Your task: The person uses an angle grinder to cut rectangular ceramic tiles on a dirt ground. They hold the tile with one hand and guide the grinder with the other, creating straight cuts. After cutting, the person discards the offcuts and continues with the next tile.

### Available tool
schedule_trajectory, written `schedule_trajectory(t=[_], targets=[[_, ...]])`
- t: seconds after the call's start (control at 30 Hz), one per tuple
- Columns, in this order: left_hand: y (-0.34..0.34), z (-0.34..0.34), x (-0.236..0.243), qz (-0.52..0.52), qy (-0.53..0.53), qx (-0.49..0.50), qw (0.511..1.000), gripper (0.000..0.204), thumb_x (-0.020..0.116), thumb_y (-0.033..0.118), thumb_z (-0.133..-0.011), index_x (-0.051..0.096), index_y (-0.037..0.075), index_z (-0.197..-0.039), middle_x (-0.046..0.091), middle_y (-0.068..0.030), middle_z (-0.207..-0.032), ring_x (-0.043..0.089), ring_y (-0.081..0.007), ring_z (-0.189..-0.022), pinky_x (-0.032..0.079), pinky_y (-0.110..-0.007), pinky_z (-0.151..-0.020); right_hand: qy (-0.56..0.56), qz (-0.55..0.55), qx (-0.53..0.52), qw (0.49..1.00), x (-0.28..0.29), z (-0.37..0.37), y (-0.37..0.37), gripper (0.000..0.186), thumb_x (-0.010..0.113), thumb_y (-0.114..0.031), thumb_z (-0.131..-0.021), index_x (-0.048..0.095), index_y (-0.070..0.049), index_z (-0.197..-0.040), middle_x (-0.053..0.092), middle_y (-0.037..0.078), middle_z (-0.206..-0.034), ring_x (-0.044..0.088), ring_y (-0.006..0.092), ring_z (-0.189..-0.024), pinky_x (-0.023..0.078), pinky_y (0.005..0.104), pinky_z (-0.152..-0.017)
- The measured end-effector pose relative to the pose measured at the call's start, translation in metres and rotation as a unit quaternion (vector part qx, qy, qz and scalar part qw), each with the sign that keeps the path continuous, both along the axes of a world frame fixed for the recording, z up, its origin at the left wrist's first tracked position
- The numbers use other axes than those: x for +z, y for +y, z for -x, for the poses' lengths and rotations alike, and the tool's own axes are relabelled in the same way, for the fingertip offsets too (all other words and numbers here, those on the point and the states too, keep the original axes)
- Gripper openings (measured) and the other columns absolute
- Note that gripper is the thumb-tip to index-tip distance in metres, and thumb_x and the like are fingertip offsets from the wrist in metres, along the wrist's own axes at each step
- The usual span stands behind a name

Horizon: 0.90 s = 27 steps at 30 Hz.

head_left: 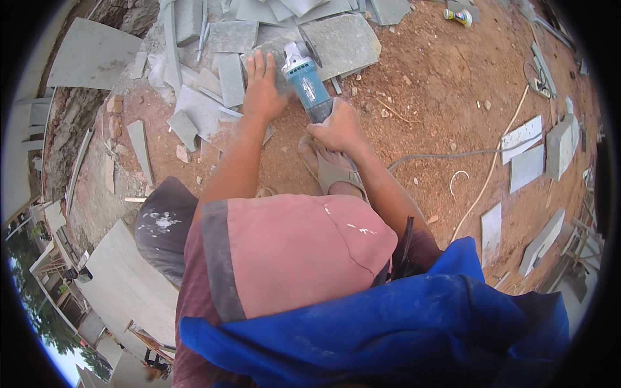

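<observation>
My right hand (341,127) is wrapped round the rear of a teal angle grinder (307,84), whose silver head points away from me. Its cutting disc (311,46) stands on edge at a grey-green stone slab (346,46); whether it is spinning or cutting I cannot tell. To the left of the tool, my left hand (262,92) lies flat with fingers stretched onto the slab's near left part. Just below the grinder is my sandalled foot (326,167).
Stone offcuts (233,37) pile up beyond and left of the slab. A grey cable (446,154) and a pale cord (499,150) cross the reddish dirt at right. Loose slabs (526,169) lie there too. A can (459,17) sits at far right, a large slab (94,55) at far left.
</observation>
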<state>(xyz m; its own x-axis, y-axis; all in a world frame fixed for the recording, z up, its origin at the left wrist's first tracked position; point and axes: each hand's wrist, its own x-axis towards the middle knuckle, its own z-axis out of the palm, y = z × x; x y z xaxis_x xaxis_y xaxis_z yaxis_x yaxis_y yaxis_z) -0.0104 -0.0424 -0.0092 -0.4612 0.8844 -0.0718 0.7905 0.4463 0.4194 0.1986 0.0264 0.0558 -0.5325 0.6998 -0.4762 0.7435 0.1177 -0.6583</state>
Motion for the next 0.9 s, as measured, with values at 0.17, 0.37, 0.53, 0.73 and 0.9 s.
schedule_trajectory(t=[0.17,0.37,0.53,0.73,0.9], targets=[[0.001,0.0,0.0,0.028,0.016,-0.006,0.999,0.115,0.089,0.033,-0.083,0.024,0.0,-0.172,0.015,-0.0281,-0.18,0.01,-0.0459,-0.168,0.023,-0.047,-0.136,-0.013,-0.003,0.002,1.0,0.002,-0.003,-0.002,0.06,0.086,-0.029,-0.07,0.068,0.013,-0.109,0.075,0.035,-0.107,0.076,0.0475,-0.104,0.06,0.0495,-0.093],[0.001,0.001,-0.001,0.03,0.018,-0.007,0.999,0.115,0.089,0.033,-0.083,0.025,0.0,-0.172,0.015,-0.029,-0.18,0.01,-0.0472,-0.167,0.022,-0.048,-0.136,-0.012,0.005,0.001,1.0,0.005,-0.008,-0.004,0.06,0.086,-0.029,-0.069,0.068,0.012,-0.108,0.076,0.034,-0.104,0.077,0.0465,-0.1,0.061,0.0494,-0.091],[0.001,0.0,-0.002,0.029,0.021,-0.008,0.999,0.115,0.09,0.034,-0.084,0.025,0.0,-0.172,0.015,-0.0289,-0.18,0.01,-0.0473,-0.167,0.022,-0.048,-0.136,-0.007,-0.011,0.0,1.0,0.001,-0.013,-0.008,0.058,0.087,-0.03,-0.069,0.069,0.011,-0.105,0.076,0.033,-0.102,0.077,0.046,-0.1,0.061,0.0489,-0.09],[-0.001,0.0,-0.003,0.025,0.021,-0.006,0.999,0.115,0.09,0.031,-0.084,0.023,0.001,-0.172,0.014,-0.0282,-0.18,0.01,-0.0476,-0.167,0.022,-0.049,-0.136,-0.02,0.006,0.004,1.0,0.007,-0.016,-0.009,0.061,0.089,-0.032,-0.068,0.068,0.011,-0.106,0.076,0.033,-0.101,0.077,0.046,-0.099,0.061,0.0489,-0.089],[-0.001,-0.002,-0.003,0.009,0.016,-0.003,1.0,0.114,0.09,0.025,-0.084,0.022,0.003,-0.173,0.014,-0.0281,-0.18,0.011,-0.0487,-0.167,0.023,-0.05,-0.135,-0.013,-0.001,0.0,1.0,0.005,-0.02,-0.012,0.063,0.09,-0.034,-0.069,0.069,0.011,-0.106,0.076,0.033,-0.103,0.077,0.0465,-0.1,0.061,0.0496,-0.09]])
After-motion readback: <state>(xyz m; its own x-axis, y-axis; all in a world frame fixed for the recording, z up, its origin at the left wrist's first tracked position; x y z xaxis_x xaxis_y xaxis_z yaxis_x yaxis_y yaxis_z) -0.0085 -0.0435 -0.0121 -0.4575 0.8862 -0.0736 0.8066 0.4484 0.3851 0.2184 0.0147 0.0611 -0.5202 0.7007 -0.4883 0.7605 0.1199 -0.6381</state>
